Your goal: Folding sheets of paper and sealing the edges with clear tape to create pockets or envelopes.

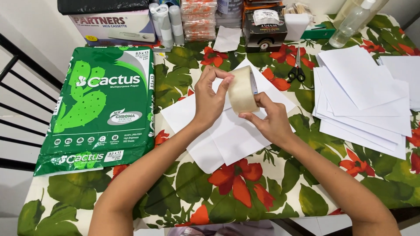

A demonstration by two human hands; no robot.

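Both hands above folded white paper [227, 135]: left hand [209, 101] fingers pinch clear tape roll [243, 91]; right hand [272, 120] fingers grip roll's lower edge. Scissors [297, 70] beyond paper.

A table [271, 192] under a cloth of green leaves and red flowers carries everything. At nine o'clock lies a green ream of paper [100, 109], flat, its long side running toward the near edge. At the centre rests a folded white sheet [227, 140]. At three o'clock spreads a loose stack of white sheets [363, 105], fanned and overlapping. Black-handled scissors [297, 70] lie at one o'clock, just left of that stack. Along twelve o'clock stand boxes [113, 26], a clear bottle [352, 22] on its side — and small paper rolls [168, 22].
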